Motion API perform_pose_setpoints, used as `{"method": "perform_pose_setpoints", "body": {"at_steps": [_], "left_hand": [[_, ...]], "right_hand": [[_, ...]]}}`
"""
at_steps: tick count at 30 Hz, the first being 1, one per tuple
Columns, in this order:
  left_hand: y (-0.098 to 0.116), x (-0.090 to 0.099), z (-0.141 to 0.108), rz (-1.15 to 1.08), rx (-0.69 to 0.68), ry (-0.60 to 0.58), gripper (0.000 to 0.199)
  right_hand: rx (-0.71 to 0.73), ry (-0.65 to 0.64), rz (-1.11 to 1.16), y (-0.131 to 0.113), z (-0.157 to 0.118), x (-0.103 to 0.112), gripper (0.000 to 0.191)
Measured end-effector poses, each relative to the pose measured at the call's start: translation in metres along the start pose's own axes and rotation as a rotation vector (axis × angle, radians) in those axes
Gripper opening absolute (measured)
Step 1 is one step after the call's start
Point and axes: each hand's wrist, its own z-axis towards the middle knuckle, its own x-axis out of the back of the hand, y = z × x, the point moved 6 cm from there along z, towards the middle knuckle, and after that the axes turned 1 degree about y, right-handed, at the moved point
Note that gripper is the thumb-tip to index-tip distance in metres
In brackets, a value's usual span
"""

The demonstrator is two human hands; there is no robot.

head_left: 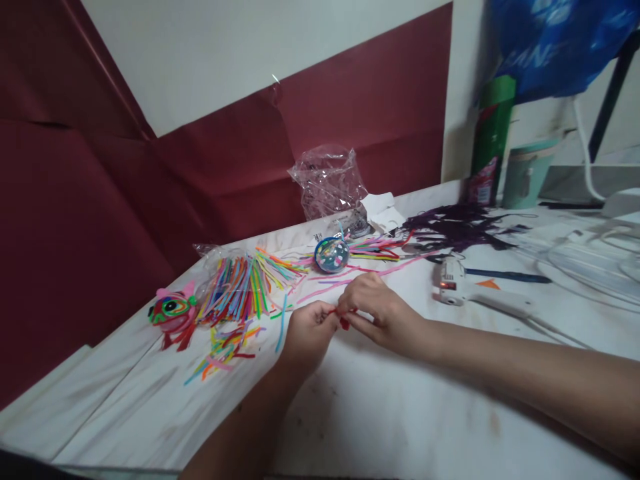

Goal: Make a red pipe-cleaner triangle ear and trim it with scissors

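Observation:
Near the middle of the view, my left hand (311, 331) and my right hand (379, 308) meet over the table, both closed in a pinch on a small red piece (345, 323). The fingers cover most of it, and it looks like bent pipe cleaner. Just beyond the hands is a clear ball (332, 255) with coloured bits and a blue rim. Bundled colourful pipe cleaners (245, 283) lie to the left, with short cut pieces (225, 350) in front of them. A pink and green figure (173, 315) with a large eye stands at the far left.
A white glue gun (453, 283) with its cord lies at the right, beside a dark blue stick (510, 275). Dark purple strands (455, 227), a crumpled clear bag (330, 181), a green container (495, 137) and a pale green cup (529, 175) stand or lie behind.

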Motion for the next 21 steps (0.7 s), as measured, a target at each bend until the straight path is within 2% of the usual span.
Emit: {"method": "perform_pose_setpoints", "body": {"at_steps": [5,10,12,15,18,21], "left_hand": [[0.000,0.002,0.001,-0.110,0.029,-0.004,0.010],[0.000,0.005,0.004,-0.430,0.062,-0.060,0.009],[0.001,0.005,0.004,-0.495,0.055,-0.098,0.012],[0.001,0.006,0.002,-0.482,0.053,-0.095,0.014],[-0.001,0.009,0.002,-0.430,0.044,-0.037,0.016],[0.000,0.013,0.004,-0.446,0.024,0.034,0.015]], "right_hand": [[0.095,-0.001,0.001,-0.001,-0.002,-0.001,0.011],[0.106,0.030,-0.069,0.001,-0.002,0.002,0.013],[0.103,0.049,-0.078,0.001,-0.001,0.004,0.013],[0.129,0.053,-0.082,0.000,-0.002,0.003,0.013],[0.148,0.058,-0.076,-0.002,-0.003,0.002,0.012],[0.070,0.119,-0.008,0.001,-0.003,0.005,0.013]]}}
